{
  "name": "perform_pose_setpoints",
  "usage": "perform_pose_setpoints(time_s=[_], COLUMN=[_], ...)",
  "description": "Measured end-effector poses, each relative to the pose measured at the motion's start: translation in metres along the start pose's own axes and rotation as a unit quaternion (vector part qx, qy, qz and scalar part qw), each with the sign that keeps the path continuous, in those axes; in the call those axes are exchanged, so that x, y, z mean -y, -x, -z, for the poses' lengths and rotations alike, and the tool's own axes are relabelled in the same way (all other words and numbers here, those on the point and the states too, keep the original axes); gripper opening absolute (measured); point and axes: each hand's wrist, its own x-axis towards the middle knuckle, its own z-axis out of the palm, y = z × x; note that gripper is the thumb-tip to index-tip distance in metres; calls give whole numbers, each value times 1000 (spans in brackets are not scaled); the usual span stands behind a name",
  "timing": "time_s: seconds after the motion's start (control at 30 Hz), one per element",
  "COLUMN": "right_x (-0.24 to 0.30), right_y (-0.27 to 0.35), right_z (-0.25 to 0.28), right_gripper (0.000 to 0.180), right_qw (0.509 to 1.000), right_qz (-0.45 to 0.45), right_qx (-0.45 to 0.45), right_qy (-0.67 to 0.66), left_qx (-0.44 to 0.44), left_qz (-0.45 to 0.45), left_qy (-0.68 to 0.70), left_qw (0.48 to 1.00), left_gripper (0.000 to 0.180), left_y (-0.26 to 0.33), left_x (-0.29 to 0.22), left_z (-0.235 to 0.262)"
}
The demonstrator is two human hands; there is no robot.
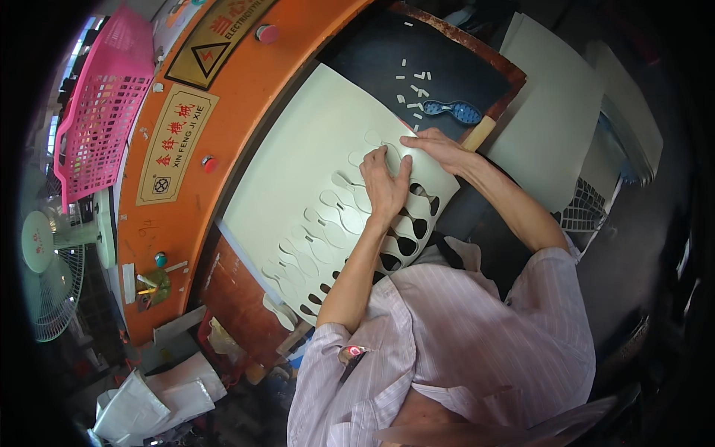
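Note:
A large pale sheet (287, 153) lies under both my hands, with rows of sole-shaped cuts in it. Dark open holes (404, 246) run along its near edge, and cut insole pieces (322, 227) still sit in the rows beyond them. My left hand (385, 186) rests on the sheet over one cut outline, thumb and fingers apart with their tips on the surface. At the sheet's right edge my right hand (441, 151) grips the border, its fingers partly hidden. Some loose insoles (281, 313) are stacked by the left corner.
A blue sole-shaped cutting die (453, 112) lies on the dark board (372, 48) among small white scraps. Along the left stands an orange machine (249, 97) with buttons. Further left are a pink basket (108, 112) and a fan (52, 261). Large pale sheets (547, 97) stand at right.

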Motion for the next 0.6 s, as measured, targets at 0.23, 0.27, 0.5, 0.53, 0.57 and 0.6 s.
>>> perform_pose_setpoints(time_s=[0.23, 0.27, 0.5, 0.53, 0.57, 0.6], right_x=[-2, -3, 10, 13, 16, 19], right_y=[-7, -8, -19, -19, -18, -16], right_z=[4, 4, -10, -12, -11, -11], right_gripper=[38, 40, 56, 65, 74, 75], right_qw=[999, 999, 972, 969, 966, 979], right_qz=[27, 25, 24, 16, -5, 6], right_qx=[27, 37, -11, -22, -29, -21], right_qy=[24, 25, 235, 244, 256, 204], left_qx=[27, 37, 82, 75, 65, 53], left_qz=[80, 110, 5, -7, -1, 7], left_qy=[108, 164, 136, 131, 130, 131], left_qw=[991, 980, 987, 989, 989, 990], left_gripper=[56, 55, 43, 43, 43, 43], left_y=[-16, -19, -11, -11, -10, -9], left_x=[10, 14, 30, 32, 33, 34], left_z=[7, 10, 27, 27, 26, 26])
